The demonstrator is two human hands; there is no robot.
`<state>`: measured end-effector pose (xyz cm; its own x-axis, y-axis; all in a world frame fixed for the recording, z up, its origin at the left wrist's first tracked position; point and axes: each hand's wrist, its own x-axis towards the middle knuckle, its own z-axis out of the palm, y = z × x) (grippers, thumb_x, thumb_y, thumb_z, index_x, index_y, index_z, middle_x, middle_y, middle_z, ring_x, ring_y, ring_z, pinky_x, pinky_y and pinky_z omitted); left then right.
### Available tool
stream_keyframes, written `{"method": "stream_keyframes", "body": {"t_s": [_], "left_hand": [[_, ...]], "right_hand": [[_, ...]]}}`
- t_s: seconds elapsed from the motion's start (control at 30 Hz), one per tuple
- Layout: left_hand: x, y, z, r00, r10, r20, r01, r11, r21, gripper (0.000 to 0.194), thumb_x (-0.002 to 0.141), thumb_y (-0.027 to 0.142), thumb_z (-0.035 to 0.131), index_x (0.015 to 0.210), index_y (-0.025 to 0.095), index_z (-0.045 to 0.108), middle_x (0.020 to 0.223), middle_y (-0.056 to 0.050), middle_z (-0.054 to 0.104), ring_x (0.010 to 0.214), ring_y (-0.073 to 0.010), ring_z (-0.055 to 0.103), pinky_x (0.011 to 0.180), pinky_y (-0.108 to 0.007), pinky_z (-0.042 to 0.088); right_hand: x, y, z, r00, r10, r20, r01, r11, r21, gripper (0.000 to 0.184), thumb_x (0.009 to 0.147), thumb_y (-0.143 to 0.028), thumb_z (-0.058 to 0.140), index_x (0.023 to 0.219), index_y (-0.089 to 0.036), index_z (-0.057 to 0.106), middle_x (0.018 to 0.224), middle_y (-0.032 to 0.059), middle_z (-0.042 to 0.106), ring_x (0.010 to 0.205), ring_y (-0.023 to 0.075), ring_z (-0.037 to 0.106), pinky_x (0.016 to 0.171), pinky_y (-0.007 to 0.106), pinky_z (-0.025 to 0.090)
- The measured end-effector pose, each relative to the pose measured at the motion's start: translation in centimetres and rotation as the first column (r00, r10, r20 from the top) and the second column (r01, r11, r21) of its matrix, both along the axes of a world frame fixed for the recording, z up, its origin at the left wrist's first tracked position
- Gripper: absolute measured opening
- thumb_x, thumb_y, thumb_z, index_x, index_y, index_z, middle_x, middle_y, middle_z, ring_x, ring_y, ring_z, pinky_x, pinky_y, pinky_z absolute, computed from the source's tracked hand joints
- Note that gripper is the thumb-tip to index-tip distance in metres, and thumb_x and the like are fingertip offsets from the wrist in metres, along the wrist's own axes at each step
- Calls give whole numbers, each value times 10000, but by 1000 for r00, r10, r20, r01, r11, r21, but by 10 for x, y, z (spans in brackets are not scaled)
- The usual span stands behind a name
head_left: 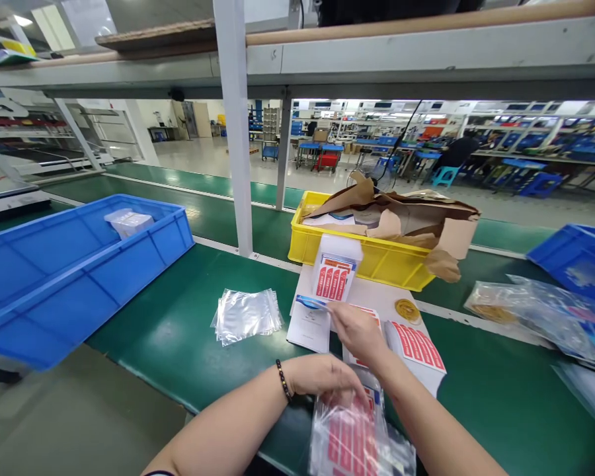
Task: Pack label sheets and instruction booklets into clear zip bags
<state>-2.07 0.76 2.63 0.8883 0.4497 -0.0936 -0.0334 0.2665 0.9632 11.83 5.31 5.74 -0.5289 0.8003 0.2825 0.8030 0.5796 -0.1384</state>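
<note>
My right hand (359,334) pinches the top edge of a white leaflet with a blue band, just above a stack of white booklets (309,330). My left hand (324,378), with a beaded bracelet at the wrist, bends its fingers down onto a clear plastic bag (350,439). Red-printed sheets show through that bag, close to the table's front edge; my fingertips there are partly hidden. Beyond the right hand stands a pile of red-and-white label sheets (333,277). Another stack of red-striped sheets (419,350) lies right of my right forearm.
Flat clear bags (248,317) lie to the left on the green table (178,330). A long blue bin (89,277) stands at far left. Behind the stacks is a yellow crate (367,258) with torn cardboard. Rubber bands (407,310) and filled plastic bags (540,317) lie right.
</note>
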Motion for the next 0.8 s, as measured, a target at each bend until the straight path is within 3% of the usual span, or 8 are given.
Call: {"method": "stream_keyframes", "body": {"t_s": [0.07,0.17,0.3,0.37,0.43,0.5,0.63,0.8], "left_hand": [[0,6,-2,988,126,86,-105,972,-212,852,602,779,279,1032,101,564,491,5,517,348,-65,408,356,-183,280],[3,14,-9,974,210,83,-148,870,-470,944,619,784,142,1124,65,490,512,-59,583,369,-151,508,357,-242,357],[11,10,-14,915,377,143,-228,776,-588,496,690,391,529,1064,65,536,758,-106,656,634,-176,609,593,-279,456],[13,4,-13,885,419,204,-238,782,-577,428,630,197,600,1037,74,558,885,-115,649,748,-174,609,727,-290,440],[13,0,-12,907,361,215,-198,819,-539,405,604,150,632,999,73,583,929,-127,640,783,-183,606,785,-315,421],[11,-2,-13,942,284,178,-161,849,-503,368,583,152,665,938,74,611,904,-123,647,763,-178,609,788,-318,421],[8,-2,-18,987,153,57,-110,882,-458,352,511,207,732,825,75,644,784,-85,663,669,-142,605,724,-286,441],[9,-3,-21,994,110,20,-93,912,-400,361,504,273,741,807,98,653,743,-51,661,615,-127,593,730,-306,446]], "right_hand": [[19,-13,10,992,33,-123,-20,994,110,290,871,-210,301,984,-166,564,1001,114,614,961,200,539,828,345,411],[40,-45,22,945,261,-196,-226,957,181,216,822,-176,419,971,-226,567,925,76,640,880,193,569,755,347,449],[54,-70,30,913,358,-195,-367,930,-10,220,794,-202,484,999,-241,551,915,74,624,835,192,569,718,333,456],[62,-59,29,938,207,-277,-229,972,-50,167,815,-231,441,926,-233,565,882,74,621,828,193,568,715,325,452],[72,-35,25,956,-68,-284,38,993,-109,174,827,-249,397,851,-216,566,869,71,613,827,190,561,724,317,437],[82,-6,18,953,-294,-78,271,935,-228,158,791,-254,424,839,-200,564,889,63,594,855,185,539,740,296,413],[95,39,0,923,-378,71,381,874,-302,214,620,-246,588,824,-180,585,841,64,580,806,214,534,651,288,387],[99,58,-8,914,-369,167,405,834,-375,238,521,-270,647,734,-189,580,769,44,577,724,199,534,538,244,335]]}}
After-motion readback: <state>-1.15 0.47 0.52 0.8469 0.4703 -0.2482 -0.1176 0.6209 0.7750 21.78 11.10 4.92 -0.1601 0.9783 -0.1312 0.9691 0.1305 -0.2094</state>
